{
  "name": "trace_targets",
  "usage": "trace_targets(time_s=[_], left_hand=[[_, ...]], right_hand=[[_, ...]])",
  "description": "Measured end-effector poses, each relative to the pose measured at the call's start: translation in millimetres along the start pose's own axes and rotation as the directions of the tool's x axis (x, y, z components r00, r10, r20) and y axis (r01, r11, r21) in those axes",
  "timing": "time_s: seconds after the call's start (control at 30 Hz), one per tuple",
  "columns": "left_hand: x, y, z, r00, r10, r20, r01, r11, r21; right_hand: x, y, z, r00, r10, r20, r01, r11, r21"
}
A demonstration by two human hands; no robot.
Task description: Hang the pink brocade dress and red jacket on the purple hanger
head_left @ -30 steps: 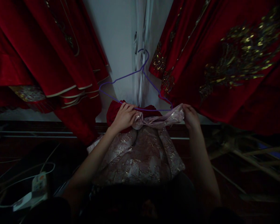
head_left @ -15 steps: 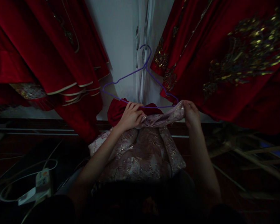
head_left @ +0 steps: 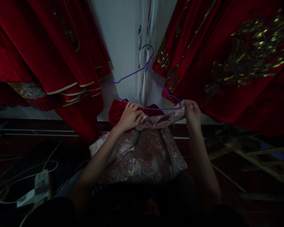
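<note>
A pale pink garment (head_left: 142,157) with a shiny metallic pattern lies in front of me, its upper edge raised between my hands. My left hand (head_left: 131,116) is closed on that edge, its fingers lying along the bottom bar of a purple hanger (head_left: 129,75). My right hand (head_left: 192,112) pinches the garment's other end, beside the hanger's right corner. The hanger stands upright with its hook at the top. Whether its right corner sits inside the cloth I cannot tell. Behind my left hand, dark red cloth (head_left: 117,110) is bunched up.
Red garments with gold trim (head_left: 73,63) hang at left, and others with gold sequins (head_left: 239,63) at right. Between them is a pale panel (head_left: 118,37). A power strip (head_left: 42,183) with white cables lies lower left; wooden bars (head_left: 257,164) stand at lower right.
My right hand has shifted slightly left and up with the garment's end, nearer the hanger's right corner. My left hand has moved a little to the left. The view has shifted slightly.
</note>
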State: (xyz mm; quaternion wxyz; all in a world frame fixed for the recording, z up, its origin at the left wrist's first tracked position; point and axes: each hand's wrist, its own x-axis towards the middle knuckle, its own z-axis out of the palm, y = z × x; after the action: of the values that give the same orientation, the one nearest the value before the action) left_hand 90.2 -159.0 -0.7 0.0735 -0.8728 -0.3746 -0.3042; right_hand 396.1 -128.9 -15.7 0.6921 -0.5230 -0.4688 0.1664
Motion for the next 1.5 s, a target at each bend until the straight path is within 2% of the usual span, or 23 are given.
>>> trace_targets(time_s=[0.13,0.53,0.73,0.87,1.03,1.13,1.27,1.37,1.5], left_hand=[[0.7,1.7,1.5,1.000,-0.004,0.006,0.004,1.000,-0.006],[-0.3,-1.2,2.4,1.000,-0.011,-0.008,0.011,1.000,0.015],[0.1,-2.3,2.5,1.000,-0.022,-0.001,0.022,0.999,0.031],[1.0,-3.2,3.2,1.000,-0.017,0.002,0.017,0.999,0.029],[2.4,-2.0,8.3,1.000,-0.020,-0.017,0.020,1.000,0.008],[2.4,-0.3,9.9,0.999,-0.024,-0.027,0.024,1.000,-0.013],[3.2,0.9,9.3,0.999,-0.036,-0.025,0.036,0.999,-0.016],[6.8,0.8,12.8,0.998,-0.050,-0.024,0.049,0.998,-0.025],[18.4,-2.0,30.1,0.997,-0.068,-0.031,0.064,0.992,-0.104]], right_hand=[[-0.9,-2.2,0.0,0.999,-0.036,-0.026,0.035,0.998,-0.057],[4.1,-3.6,-7.0,0.997,0.043,-0.067,-0.042,0.999,0.016],[0.7,-9.5,-5.9,0.994,0.102,-0.034,-0.101,0.994,0.035],[2.6,-18.8,-2.5,0.999,0.035,0.011,-0.034,0.999,-0.021],[28.0,-24.0,16.0,0.986,-0.145,0.083,0.155,0.981,-0.120],[42.5,-28.8,37.1,0.970,-0.216,0.115,0.231,0.962,-0.147],[43.4,-43.6,68.1,0.931,-0.290,0.220,0.335,0.919,-0.209],[40.7,-50.6,83.7,0.927,-0.299,0.226,0.346,0.915,-0.208],[45.8,-48.0,86.2,0.937,-0.296,0.185,0.333,0.915,-0.226]])
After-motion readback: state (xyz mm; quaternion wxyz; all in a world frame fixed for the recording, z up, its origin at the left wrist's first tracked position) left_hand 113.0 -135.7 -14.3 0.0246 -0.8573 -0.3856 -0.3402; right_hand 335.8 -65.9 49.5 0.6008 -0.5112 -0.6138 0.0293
